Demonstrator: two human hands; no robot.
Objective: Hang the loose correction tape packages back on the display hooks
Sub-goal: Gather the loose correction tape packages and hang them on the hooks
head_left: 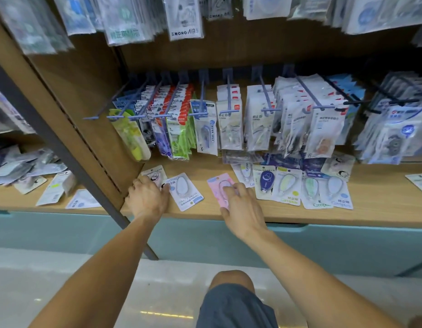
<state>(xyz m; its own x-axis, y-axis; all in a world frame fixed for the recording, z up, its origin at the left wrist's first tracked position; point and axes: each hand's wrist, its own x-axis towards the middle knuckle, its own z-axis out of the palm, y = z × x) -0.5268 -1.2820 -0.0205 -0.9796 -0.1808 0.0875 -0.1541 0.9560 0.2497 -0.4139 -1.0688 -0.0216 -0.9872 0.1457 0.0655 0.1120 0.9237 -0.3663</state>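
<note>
pickup step: right hand (243, 204) fingers press flat on pink package (220, 188), left hand (147, 197) touches white package (185, 191); next, lift toward hooks (229, 91) above.

We see a tan wooden shelf (375, 197) above a pale teal base panel (63, 233). Under our right hand (244, 209) lies a pink package (218, 185); beside our left hand (147, 197), a white package (185, 191) printed in light blue. Further right lie a white package with a navy dispenser (264, 182) and a white package with a pale yellow-green dispenser (287, 185). The display hooks (229, 93) are blue-grey; on them hang red-and-white packages (181, 100) and bright green packages (181, 140). Our shorts (236, 306) are dark blue-grey.
</note>
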